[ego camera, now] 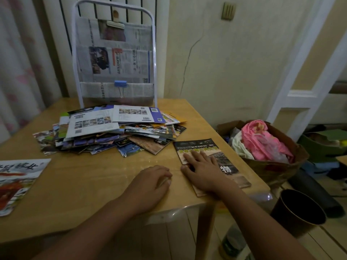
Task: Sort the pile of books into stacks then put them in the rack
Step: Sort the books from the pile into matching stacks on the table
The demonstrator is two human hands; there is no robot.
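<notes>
**Two hands at the front of a desk, one laid flat on a dark book beside an unsorted pile**

The right hand [203, 170] lies palm down on a dark-covered book [223, 162] that sits near the right edge of the wooden desk [93, 184]. Its fingers [195, 156] are straight and slightly spread across the cover, with the thumb touching the book's left edge. The book lies flat, angled a little to the desk's front edge, with pale lettering across its upper part.

The left hand [150, 184] rests on the bare desk just beside the book, apart from it. Its fingers are loosely curled inward; whether they hold anything cannot be told.

Behind both hands, the pile of books [110, 130] spreads over the middle of the desk. The thin, glossy volumes overlap at many angles; two with white back covers lie on top. The pile's near right corner comes close to the dark book.

The rack [114, 59], a white tube frame with clear pockets, stands upright at the back of the desk, just behind the pile. Folded newspapers fill its pockets, and a blue binder clip [120, 83] is fixed at the rim of the lowest pocket.

A large picture book [16, 182] lies at the desk's left edge, well apart from the pile. On the floor to the right stand a brown bag of cloth [270, 147] and a dark bin [298, 212].
</notes>
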